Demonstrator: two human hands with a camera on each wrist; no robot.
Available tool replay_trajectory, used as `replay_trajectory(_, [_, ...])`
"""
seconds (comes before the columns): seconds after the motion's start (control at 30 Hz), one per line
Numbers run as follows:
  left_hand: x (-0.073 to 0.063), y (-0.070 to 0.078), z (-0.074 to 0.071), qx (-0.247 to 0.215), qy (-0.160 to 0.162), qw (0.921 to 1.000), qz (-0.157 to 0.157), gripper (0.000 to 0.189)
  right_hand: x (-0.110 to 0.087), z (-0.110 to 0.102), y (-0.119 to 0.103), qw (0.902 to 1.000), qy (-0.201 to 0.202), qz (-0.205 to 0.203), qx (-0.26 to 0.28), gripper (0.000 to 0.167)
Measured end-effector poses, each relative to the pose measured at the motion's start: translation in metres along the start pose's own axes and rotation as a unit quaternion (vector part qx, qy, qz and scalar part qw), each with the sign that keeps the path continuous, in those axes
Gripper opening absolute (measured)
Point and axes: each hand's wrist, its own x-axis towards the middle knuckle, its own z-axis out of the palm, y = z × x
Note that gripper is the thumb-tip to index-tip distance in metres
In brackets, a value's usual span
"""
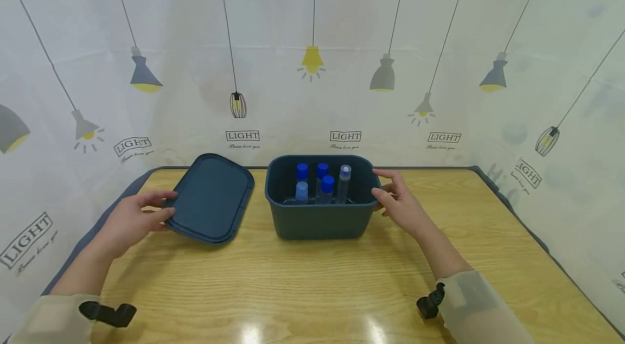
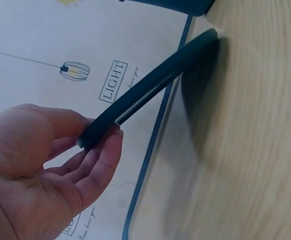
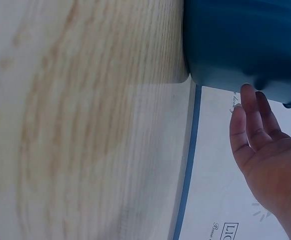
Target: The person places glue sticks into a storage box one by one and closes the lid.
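Observation:
My left hand [image 1: 131, 220] pinches a dark blue lid [image 1: 210, 197] by its left edge, thumb on one face and fingers on the other. In the left wrist view the lid [image 2: 150, 82] stands tilted, its far end low by the table. A matching dark blue box [image 1: 322, 223] sits upright to the lid's right. Inside it stand several clear tubes, most with a blue cap [image 1: 327, 184] and one tube [image 1: 344, 181] with a clear top. My right hand [image 1: 402, 204] touches the box's right end at the rim, fingers spread; in the right wrist view its fingertips meet the box wall [image 3: 245, 45].
The box and lid are on a wooden table [image 1: 273, 290] with a dark edge. A pale curtain [image 1: 273, 18] printed with hanging lamps surrounds the table's back and sides. Black wrist mounts [image 1: 108, 313] are on both sleeves.

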Motion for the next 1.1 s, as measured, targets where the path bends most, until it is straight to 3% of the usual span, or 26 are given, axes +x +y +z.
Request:
replay_trajectory(0.17, [0.0, 0.015, 0.0, -0.032, 0.017, 0.9993, -0.003, 0.072, 0.0, 0.001, 0.001, 1.0, 0.0, 0.003, 0.001, 0.056])
replay_trajectory(0.33, [-0.003, 0.03, 0.0, -0.023, 0.034, 0.999, -0.018, 0.059, 0.0, 0.002, 0.003, 1.0, -0.003, 0.003, 0.006, 0.056])
replay_trajectory(0.47, [-0.005, 0.044, 0.002, 0.0, 0.06, 0.9982, -0.011, 0.052, 0.001, 0.001, 0.002, 1.0, -0.006, -0.003, 0.005, 0.057])
replay_trajectory(0.77, [-0.001, 0.08, 0.014, 0.066, 0.14, 0.9865, 0.053, 0.039, 0.001, 0.0, 0.003, 1.0, -0.003, 0.001, 0.007, 0.057])
replay_trajectory(0.97, [0.013, 0.104, 0.024, 0.054, 0.196, 0.974, 0.1, 0.034, 0.001, 0.002, 0.004, 1.0, -0.003, 0.004, 0.002, 0.055])
replay_trajectory(1.1, [0.023, 0.119, 0.029, 0.027, 0.211, 0.969, 0.125, 0.032, 0.001, 0.002, 0.004, 1.0, -0.003, 0.002, 0.002, 0.055])
